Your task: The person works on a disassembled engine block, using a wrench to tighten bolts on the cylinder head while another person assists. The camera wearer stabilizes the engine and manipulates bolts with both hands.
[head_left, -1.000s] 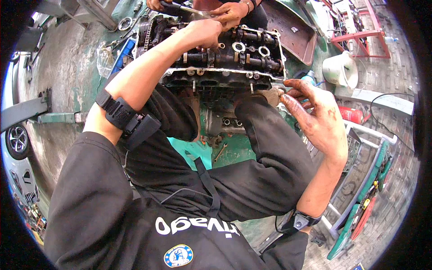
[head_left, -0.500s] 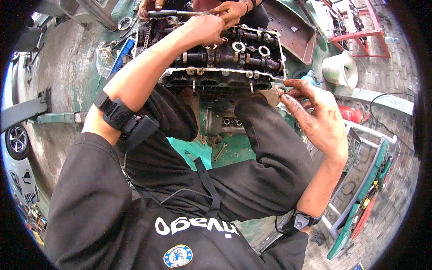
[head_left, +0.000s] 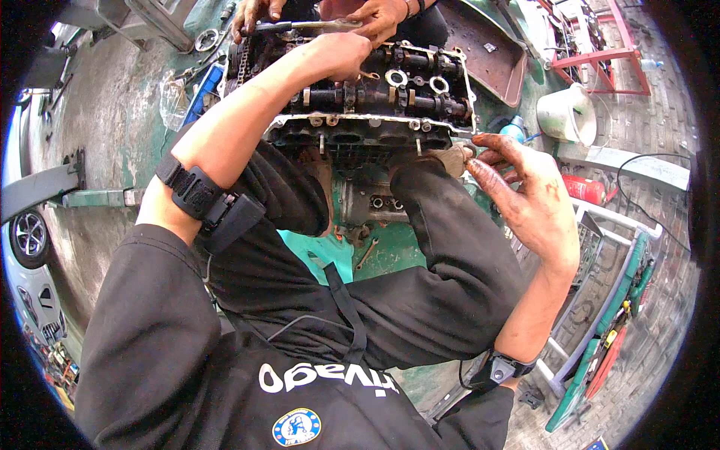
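Note:
A dark, oily engine cylinder head (head_left: 337, 124) lies in front of me with its camshafts (head_left: 431, 105) exposed. My left hand (head_left: 341, 54) is closed over its far middle, the fingers partly hidden. From under those fingers pokes a small ring-ended metal piece (head_left: 369, 76); the rest of it is covered. My right hand (head_left: 517, 180), smeared with dark grease, is near the head's right corner with thumb and fingers apart, nothing visible between them. Across the far edge, a co-worker's hands (head_left: 379, 16) hold a long-handled wrench (head_left: 307, 27), which passes just beyond my left hand.
Between my legs another metal engine part (head_left: 367, 202) and a small spanner (head_left: 366, 255) lie on the green floor. At the right are a white bucket (head_left: 566, 116), a red cylinder (head_left: 585, 190) and a red metal frame (head_left: 607, 60). A brown tray (head_left: 480, 52) sits behind the head.
My left hand and the ring end under it have shifted slightly toward me. The co-worker's wrench and hands have moved a little. My right hand stays nearly where it was.

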Available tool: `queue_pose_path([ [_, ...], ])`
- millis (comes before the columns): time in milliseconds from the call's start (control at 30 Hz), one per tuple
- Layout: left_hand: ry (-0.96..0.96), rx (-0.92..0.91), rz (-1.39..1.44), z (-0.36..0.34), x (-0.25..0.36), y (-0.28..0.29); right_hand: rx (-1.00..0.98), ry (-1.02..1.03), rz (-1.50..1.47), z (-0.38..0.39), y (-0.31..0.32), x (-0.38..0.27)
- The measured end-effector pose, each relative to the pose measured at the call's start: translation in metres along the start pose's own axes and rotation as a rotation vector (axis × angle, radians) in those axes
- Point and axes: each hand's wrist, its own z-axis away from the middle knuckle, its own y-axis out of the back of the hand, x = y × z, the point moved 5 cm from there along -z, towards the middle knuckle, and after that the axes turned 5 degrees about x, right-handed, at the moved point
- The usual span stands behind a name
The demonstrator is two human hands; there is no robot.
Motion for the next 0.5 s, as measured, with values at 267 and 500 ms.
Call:
queue_pose_path([
  [267, 0.01, 0.046, -0.01, 0.0004, -0.0032, 0.0085, -0.013, -0.011, -0.02, -0.0012, -0.0017, 0.0005],
  [500, 0.061, -0.039, 0.054, 0.0044, -0.0022, -0.0009, -0.028, -0.016, -0.038, -0.0017, -0.0031, -0.0001],
])
